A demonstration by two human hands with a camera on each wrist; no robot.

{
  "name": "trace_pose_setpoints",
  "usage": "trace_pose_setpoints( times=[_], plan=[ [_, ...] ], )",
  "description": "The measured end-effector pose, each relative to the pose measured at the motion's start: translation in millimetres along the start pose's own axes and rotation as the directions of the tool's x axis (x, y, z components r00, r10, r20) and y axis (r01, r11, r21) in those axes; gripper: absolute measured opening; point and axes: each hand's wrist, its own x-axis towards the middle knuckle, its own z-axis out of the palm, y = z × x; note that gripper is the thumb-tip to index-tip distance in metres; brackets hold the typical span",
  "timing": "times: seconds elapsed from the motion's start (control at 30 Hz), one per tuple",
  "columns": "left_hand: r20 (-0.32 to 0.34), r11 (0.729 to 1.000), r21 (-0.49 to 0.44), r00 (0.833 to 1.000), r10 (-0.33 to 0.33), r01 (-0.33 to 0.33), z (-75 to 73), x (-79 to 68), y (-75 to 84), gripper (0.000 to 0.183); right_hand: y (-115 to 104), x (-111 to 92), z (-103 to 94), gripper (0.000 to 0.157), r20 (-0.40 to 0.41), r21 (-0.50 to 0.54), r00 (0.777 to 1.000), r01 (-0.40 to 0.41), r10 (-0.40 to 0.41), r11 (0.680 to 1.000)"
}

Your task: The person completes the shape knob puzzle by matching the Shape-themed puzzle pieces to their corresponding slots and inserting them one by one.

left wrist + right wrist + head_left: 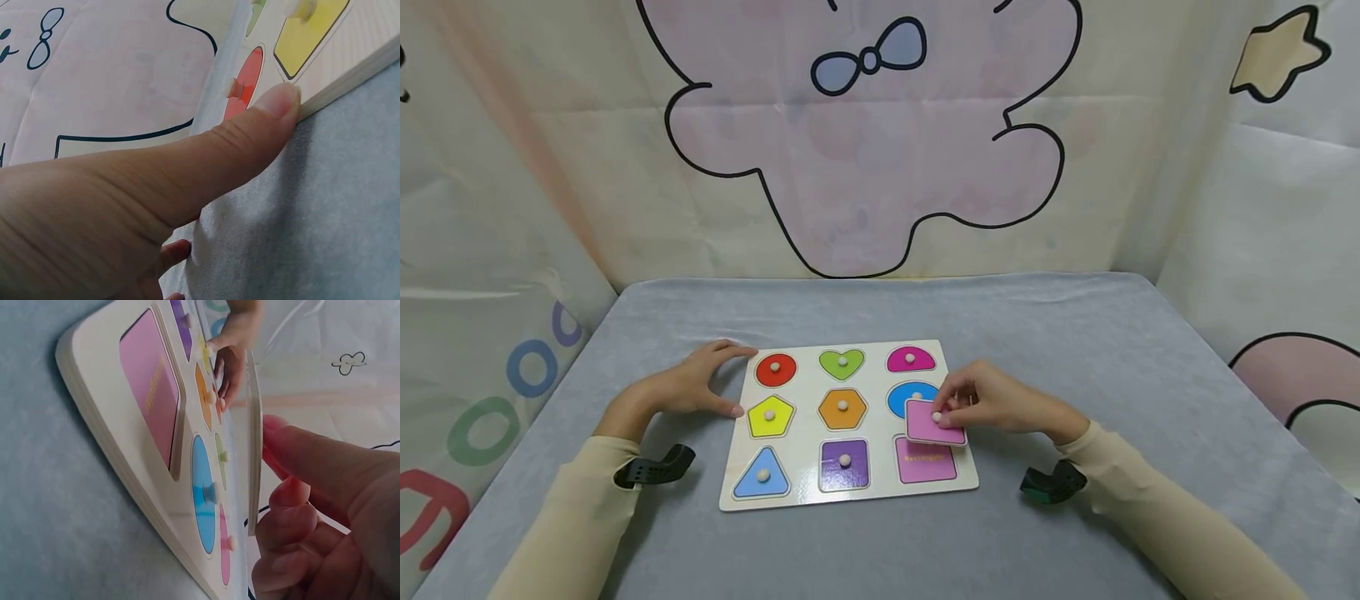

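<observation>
My right hand (996, 402) pinches the small knob of a pink rectangular puzzle piece (919, 427). The piece is raised over the white wooden puzzle board (805, 467), overlapping the blue oval (904, 398) in the head view. Just in front of it is a pink rectangular recess (925, 471) printed with a word. From the right wrist, the held piece (255, 444) appears edge-on, apart from the board. With thumb and fingers spread, my left hand (688, 385) touches the board's left edge; its thumb (250, 134) presses there beside the yellow pentagon (309, 34).
Other knobbed pieces sit in the board: red circle (775, 379), green heart (832, 364), magenta half-circle (898, 361), orange hexagon (831, 417), blue triangle (762, 461) and purple square (857, 477). A grey cloth (880, 558) covers the table; printed curtains (865, 183) hang around it.
</observation>
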Motion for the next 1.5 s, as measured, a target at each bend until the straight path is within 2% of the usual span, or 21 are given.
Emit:
trace_pose_setpoints(
  times=[0.5, 0.97, 1.23, 1.5],
  plan=[
    [-0.002, 1.000, -0.003, 1.000, -0.004, 0.004, -0.2, 0.9, -0.8, 0.094, -6, -1, 10.6, 0.007, 0.003, 0.018, 1.000, 0.025, -0.025, 1.000],
    [0.004, 1.000, -0.008, 1.000, -0.015, 0.015, -0.7, 0.1, -0.1, 0.095, -4, 1, 19.4, 0.009, 0.062, 0.045, 0.998, -0.024, 0.022, 0.999],
    [0.004, 1.000, -0.009, 1.000, -0.007, 0.007, -0.5, 1.2, -1.7, 0.095, 0, 2, 23.2, 0.010, 0.113, 0.046, 0.994, 0.008, -0.013, 0.999],
    [0.008, 1.000, -0.016, 1.000, -0.015, 0.015, -0.9, 0.6, -0.4, 0.095, 1, 4, 27.1, 0.009, 0.136, 0.049, 0.991, -0.011, 0.004, 0.999]
  ],
)
